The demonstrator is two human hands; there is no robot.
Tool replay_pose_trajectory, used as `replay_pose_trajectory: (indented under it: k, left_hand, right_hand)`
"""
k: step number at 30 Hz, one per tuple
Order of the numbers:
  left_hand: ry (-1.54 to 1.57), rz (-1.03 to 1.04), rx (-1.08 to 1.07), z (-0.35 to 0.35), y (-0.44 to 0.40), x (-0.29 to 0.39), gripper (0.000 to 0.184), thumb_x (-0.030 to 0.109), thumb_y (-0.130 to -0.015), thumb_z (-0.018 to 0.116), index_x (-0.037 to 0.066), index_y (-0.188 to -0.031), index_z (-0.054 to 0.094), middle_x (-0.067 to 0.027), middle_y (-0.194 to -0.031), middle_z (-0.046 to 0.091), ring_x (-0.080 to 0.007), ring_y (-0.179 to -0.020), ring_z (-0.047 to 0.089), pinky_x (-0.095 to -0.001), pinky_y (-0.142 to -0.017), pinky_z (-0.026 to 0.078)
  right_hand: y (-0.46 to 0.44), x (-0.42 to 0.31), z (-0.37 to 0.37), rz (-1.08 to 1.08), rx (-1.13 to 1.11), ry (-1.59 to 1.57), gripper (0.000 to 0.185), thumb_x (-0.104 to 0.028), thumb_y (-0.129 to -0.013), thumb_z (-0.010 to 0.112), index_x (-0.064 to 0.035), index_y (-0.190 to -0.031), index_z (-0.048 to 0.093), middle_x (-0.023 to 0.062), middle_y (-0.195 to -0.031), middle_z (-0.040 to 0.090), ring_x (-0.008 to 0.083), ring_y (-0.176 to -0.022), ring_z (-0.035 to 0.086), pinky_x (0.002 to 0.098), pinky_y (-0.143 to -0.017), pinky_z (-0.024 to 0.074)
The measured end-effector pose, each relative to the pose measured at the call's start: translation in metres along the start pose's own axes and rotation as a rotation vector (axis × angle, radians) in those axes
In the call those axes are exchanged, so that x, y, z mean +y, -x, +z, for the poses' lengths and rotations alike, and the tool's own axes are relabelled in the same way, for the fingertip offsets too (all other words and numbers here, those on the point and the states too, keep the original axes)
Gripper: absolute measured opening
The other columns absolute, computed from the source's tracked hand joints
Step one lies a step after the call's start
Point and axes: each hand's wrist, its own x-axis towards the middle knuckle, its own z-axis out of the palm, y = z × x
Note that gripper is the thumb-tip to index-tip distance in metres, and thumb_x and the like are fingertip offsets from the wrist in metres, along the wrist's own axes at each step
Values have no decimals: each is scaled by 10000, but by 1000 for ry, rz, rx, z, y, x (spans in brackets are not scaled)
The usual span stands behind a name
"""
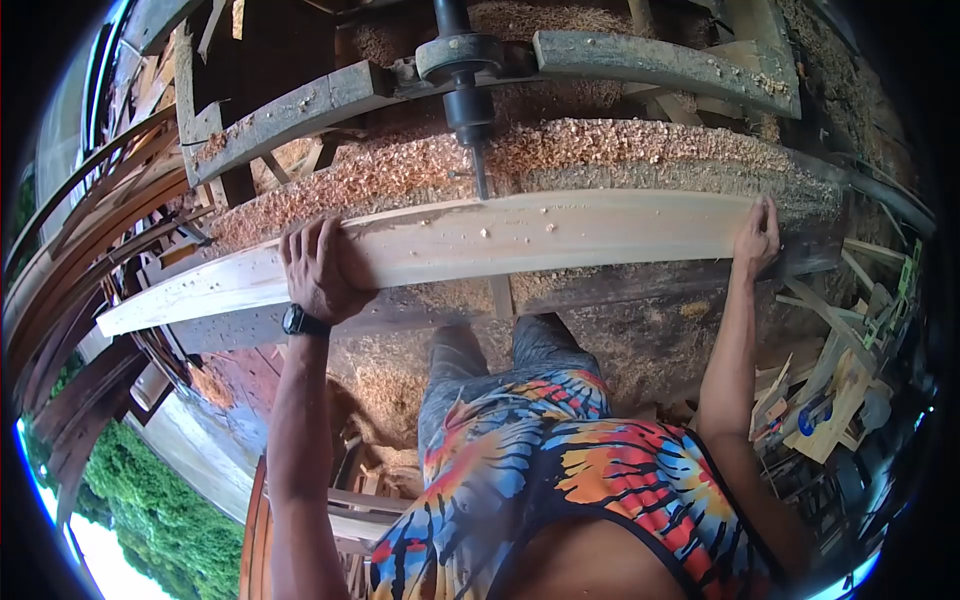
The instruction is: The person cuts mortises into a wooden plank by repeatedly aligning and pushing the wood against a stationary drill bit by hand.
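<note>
A long, pale wooden plank (560, 235) lies across the workbench in front of me, a few chips scattered on its upper face. My left hand (325, 270), with a dark watch at the wrist, is closed over the plank left of its middle, fingers reaching to the far edge. At the plank's right end my right hand (757, 240) is closed round it, fingertips at the far corner. A drill spindle (468, 105) points at the far edge between my hands. Its thin metal bit (481, 175) is at that edge; whether it touches the wood I cannot tell.
Wood shavings (620, 145) are heaped along the bench behind the plank. Beyond them run grey wooden beams (660, 62) on both sides of the spindle. Curved wood strips (75, 235) are stacked at the left. Offcuts (835, 385) clutter the right side.
</note>
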Motion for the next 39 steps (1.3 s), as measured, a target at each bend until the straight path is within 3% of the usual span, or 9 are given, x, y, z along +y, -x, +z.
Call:
replay_pose_trajectory:
  k: [2, 7, 18, 24, 28, 39]
  left_hand:
    - [24, 29, -20, -1, 17, 6, 1129, 309, -478, 991, 71, -1487, 545, -167, -1374, 642, -386, -1279, 599, -600, -1150, 371]
    - [35, 52, -34, 2, 35, 10, 1070, 302, -508, 959, 70, -1473, 558, -158, -1368, 651, -376, -1265, 616, -607, -1153, 364]
    - [45, 18, -21, 1, 12, 5, 1086, 294, -487, 957, 73, -1473, 559, -156, -1382, 652, -373, -1283, 615, -607, -1156, 363]
    - [10, -19, -3, -1, -18, -3, 1109, 297, -469, 978, 94, -1478, 565, -161, -1364, 649, -386, -1264, 606, -590, -1153, 385]
    - [0, -31, 14, 1, -19, -2, 1082, 281, -475, 978, 93, -1463, 578, -163, -1360, 645, -406, -1251, 599, -598, -1146, 395]
    - [34, -6, -37, 1, 6, 7, 1076, 296, -485, 956, 82, -1465, 568, -154, -1389, 649, -385, -1282, 605, -608, -1159, 367]
  right_hand:
    - [31, 17, -17, 32, 27, 26, 497, -452, -1130, 636, -47, -1404, 727, 149, -1335, 787, 289, -1168, 740, 392, -1030, 544]
    - [64, 40, -38, 111, 52, -103, 472, -412, -1117, 680, -39, -1401, 735, 190, -1303, 785, 262, -1159, 730, 385, -1028, 552]
    - [25, 8, -20, 83, 17, -9, 536, -464, -1126, 641, -23, -1418, 728, 148, -1343, 786, 254, -1207, 719, 374, -1058, 535]
    - [-28, -19, 13, -24, 20, -5, 468, -483, -1108, 664, -126, -1396, 758, 122, -1229, 808, 243, -1118, 742, 374, -993, 552]
    - [-31, -28, 13, -8, -29, 25, 519, -530, -1111, 628, -144, -1440, 739, 160, -1362, 777, 303, -1255, 721, 398, -1064, 530]
    - [7, 15, -9, 64, -3, -30, 518, -481, -1126, 630, -68, -1422, 733, 153, -1344, 783, 275, -1230, 719, 393, -1067, 529]
